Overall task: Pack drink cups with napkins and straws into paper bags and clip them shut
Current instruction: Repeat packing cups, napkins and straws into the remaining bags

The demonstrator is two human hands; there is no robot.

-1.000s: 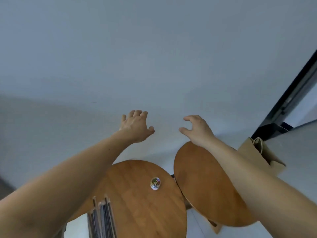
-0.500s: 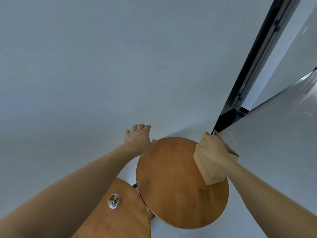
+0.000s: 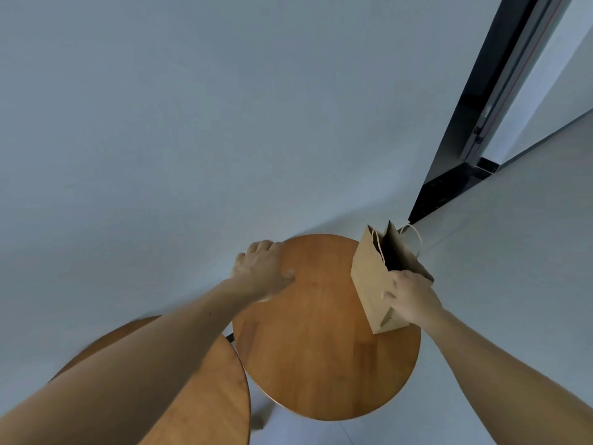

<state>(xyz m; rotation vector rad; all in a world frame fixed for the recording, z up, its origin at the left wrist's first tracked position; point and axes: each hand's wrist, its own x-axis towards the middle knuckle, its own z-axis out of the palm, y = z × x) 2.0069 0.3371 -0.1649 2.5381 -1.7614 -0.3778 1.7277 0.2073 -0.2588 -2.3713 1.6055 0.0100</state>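
Note:
A brown paper bag (image 3: 372, 277) with twine handles stands open at the right edge of a round wooden table (image 3: 324, 348). My right hand (image 3: 412, 295) grips the bag's near rim, thumb on the outer face. My left hand (image 3: 261, 271) rests on the table's far left edge, fingers curled over the rim. No cups, napkins, straws or clips show in view.
A second round wooden table (image 3: 205, 396) sits lower left, mostly hidden by my left forearm. A black door frame (image 3: 462, 149) rises at the upper right. Pale grey floor and wall surround the tables.
My view swung right and the small clip tub left the frame. My right hand slid down to the bag's near rim, exposing its open mouth. My left hand settled on the table edge.

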